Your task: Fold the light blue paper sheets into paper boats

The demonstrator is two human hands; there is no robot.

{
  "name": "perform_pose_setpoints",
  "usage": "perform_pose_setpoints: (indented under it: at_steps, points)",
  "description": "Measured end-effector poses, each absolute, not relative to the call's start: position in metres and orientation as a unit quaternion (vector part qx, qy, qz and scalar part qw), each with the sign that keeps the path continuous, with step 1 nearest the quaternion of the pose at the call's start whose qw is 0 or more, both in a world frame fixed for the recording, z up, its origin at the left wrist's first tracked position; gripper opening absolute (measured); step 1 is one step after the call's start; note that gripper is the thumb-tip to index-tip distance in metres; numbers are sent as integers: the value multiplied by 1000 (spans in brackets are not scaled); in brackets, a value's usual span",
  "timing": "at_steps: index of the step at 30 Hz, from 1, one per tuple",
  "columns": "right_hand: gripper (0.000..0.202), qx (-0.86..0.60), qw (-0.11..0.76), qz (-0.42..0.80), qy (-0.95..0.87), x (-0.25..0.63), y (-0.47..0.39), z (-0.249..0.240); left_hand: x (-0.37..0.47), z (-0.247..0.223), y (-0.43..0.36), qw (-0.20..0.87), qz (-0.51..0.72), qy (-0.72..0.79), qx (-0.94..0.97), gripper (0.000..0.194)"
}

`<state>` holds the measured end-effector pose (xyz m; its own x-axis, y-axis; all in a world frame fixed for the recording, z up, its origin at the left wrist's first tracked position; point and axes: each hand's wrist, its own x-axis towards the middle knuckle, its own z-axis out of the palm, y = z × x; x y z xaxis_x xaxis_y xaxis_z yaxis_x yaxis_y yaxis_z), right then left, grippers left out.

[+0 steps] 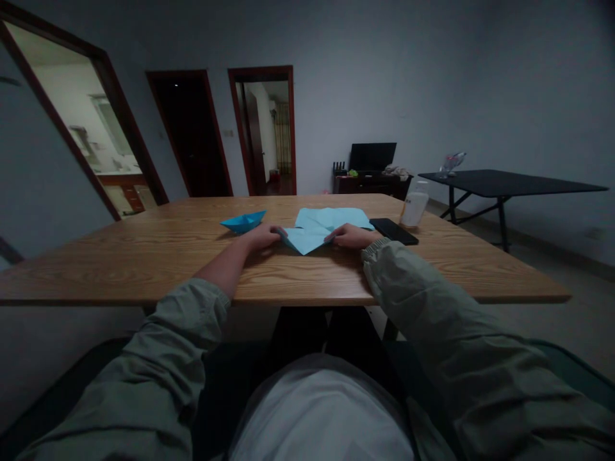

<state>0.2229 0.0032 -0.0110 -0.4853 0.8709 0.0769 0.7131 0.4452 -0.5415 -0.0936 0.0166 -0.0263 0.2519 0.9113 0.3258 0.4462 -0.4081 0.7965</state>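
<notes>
A folded light blue paper (307,239) with a point toward me is held between my two hands above the wooden table. My left hand (262,238) pinches its left corner, and my right hand (352,235) pinches its right side. Just behind it, a wider light blue sheet (336,216) lies on the table; whether the two are joined I cannot tell. A darker blue paper boat (244,221) sits beyond my left hand.
On the wooden table (144,256), a black phone (394,231) lies right of my right hand, with a clear plastic bottle (415,205) standing behind it. A black table (504,182) is farther right. A screen (373,157) stands on a dark cabinet by the wall.
</notes>
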Motion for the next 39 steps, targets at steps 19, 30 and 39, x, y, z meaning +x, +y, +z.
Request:
perform_pose_setpoints:
  at_steps: [19,30,39]
  points:
    - [43,-506,169,-63,-843,187,-7,-20,-35,-23,-15,98,177,466,861,60]
    - [30,-478,223,-1,-849,196,-4,-11,-42,-14,-17,69,78,429,897,57]
    - [39,-444,219,-36,-868,193,0,-14,-36,-23,-21,37,127,372,919,46]
